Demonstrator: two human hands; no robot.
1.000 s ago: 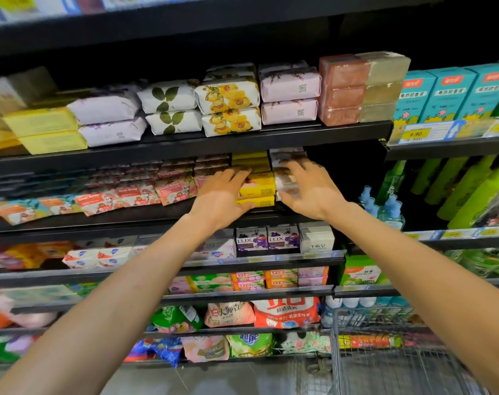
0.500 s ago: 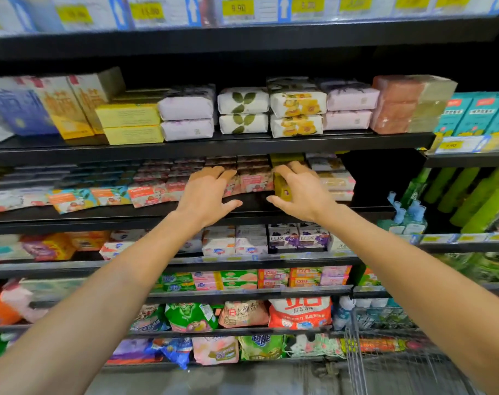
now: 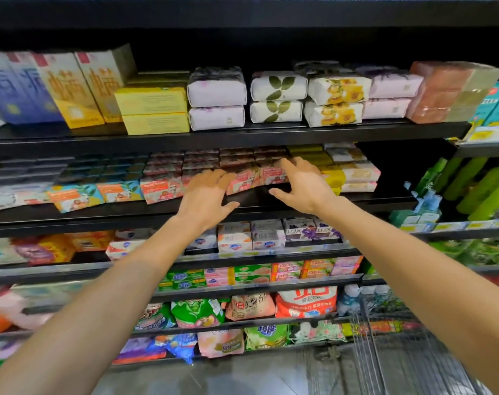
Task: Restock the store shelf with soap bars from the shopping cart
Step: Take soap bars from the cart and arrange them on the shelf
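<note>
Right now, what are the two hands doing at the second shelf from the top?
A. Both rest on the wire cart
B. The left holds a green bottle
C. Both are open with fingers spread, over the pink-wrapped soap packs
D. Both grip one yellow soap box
C: the left hand and the right hand show straight, spread fingers with no grip on anything, reaching at the row of pink-wrapped soap packs.

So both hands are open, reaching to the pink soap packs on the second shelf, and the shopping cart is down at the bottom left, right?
Not quite. The head view shows the shopping cart at the bottom right, not the left. The rest holds: the left hand and right hand are both open, reaching to the pink soap packs on the second shelf.
</note>
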